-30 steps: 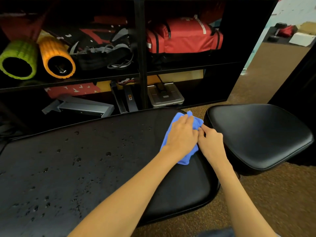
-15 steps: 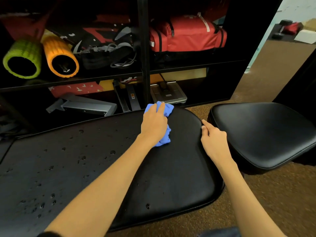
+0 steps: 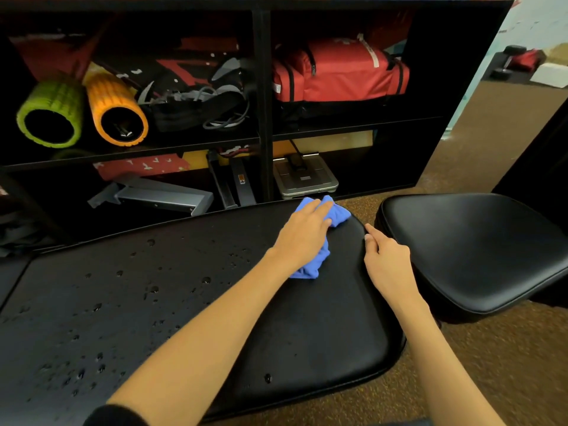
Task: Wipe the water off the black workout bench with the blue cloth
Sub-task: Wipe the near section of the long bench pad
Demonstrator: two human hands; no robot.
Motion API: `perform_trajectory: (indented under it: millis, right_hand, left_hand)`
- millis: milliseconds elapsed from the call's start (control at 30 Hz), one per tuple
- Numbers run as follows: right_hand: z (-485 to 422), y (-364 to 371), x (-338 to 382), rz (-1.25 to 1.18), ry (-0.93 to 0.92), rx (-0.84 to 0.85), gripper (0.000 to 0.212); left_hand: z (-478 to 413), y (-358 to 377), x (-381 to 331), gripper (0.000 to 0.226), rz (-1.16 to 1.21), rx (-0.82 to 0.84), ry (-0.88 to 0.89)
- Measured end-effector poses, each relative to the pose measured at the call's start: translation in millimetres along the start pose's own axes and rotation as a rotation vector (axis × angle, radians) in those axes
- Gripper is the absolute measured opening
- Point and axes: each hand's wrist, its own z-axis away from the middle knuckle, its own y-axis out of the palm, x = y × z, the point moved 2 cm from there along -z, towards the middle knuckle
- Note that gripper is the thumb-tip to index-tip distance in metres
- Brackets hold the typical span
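The black workout bench [image 3: 307, 339] runs from the lower left to the centre. Water drops [image 3: 150, 289] dot its left half, and one drop [image 3: 268, 377] sits near the front edge. The right end looks dry. The blue cloth [image 3: 339, 215] lies bunched at the bench's far right corner. My left hand [image 3: 302, 238] presses down on it with fingers stretched over the cloth. My right hand [image 3: 387, 265] rests on the bench's right edge, index finger pointing forward, holding nothing.
A separate black seat pad [image 3: 476, 250] stands just right of the bench across a narrow gap. Behind is a black shelf unit [image 3: 264, 118] with a green roller [image 3: 49, 115], an orange roller [image 3: 116, 112], a red bag [image 3: 338, 72] and a grey scale [image 3: 304, 178]. Brown carpet [image 3: 491, 364] covers the floor.
My left hand swept the cloth from beside my right hand leftward along the far edge, then back a little toward the far right corner. My right hand stayed on the bench's edge.
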Motion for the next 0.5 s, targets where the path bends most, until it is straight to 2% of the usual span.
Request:
perform_trajectory:
  millis: [133,267,500]
  right_hand:
    - [-1.8,-0.2,2.8,0.016,-0.018,-0.004,0.041]
    - [-1.9,-0.3,1.8,-0.01,-0.01,0.001,0.041]
    - [-3.8,-2.9,-2.6,-0.032,-0.001,0.005,0.039]
  left_hand:
    - [-16.0,-1.4,18.6,0.045,-0.104,-0.064,-0.089]
    - [-8.1,9.2,-1.9,0.048,-0.175,-0.149,-0.123]
    - [72.6,22.0,-57.5,0.051,0.028,-0.012,0.01]
